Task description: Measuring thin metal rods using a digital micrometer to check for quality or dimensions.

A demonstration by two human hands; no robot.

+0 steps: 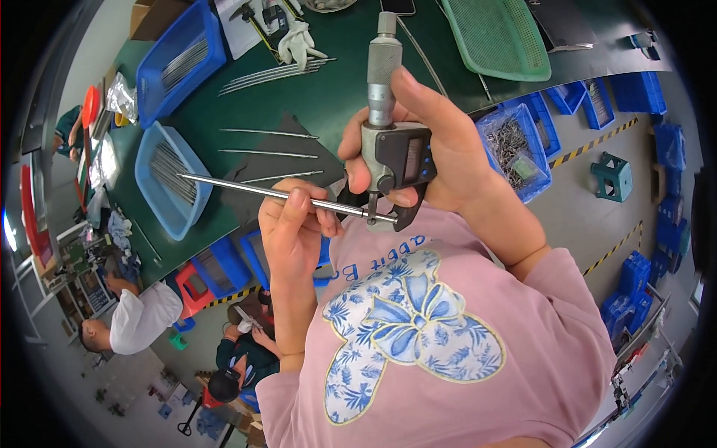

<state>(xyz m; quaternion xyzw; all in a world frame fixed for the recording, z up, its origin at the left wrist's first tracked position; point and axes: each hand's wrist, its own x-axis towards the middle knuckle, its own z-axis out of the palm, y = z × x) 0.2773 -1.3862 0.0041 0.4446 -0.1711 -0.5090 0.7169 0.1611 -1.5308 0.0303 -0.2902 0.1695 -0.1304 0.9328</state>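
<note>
Green desk (340, 93) beyond micrometer (390, 149). Your right hand (452, 145) grips micrometer; left hand (293, 224) pinches metal rod (246, 187), its end at micrometer's measuring gap. Rod probably light, stiff, slippery; hold near mid-length.

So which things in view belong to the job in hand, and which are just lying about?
In the job:
metal rod, in the left hand
micrometer, in the right hand
probably the three rods on the dark sheet

Lying about, it seems:
white glove
green basket
green stool
</note>
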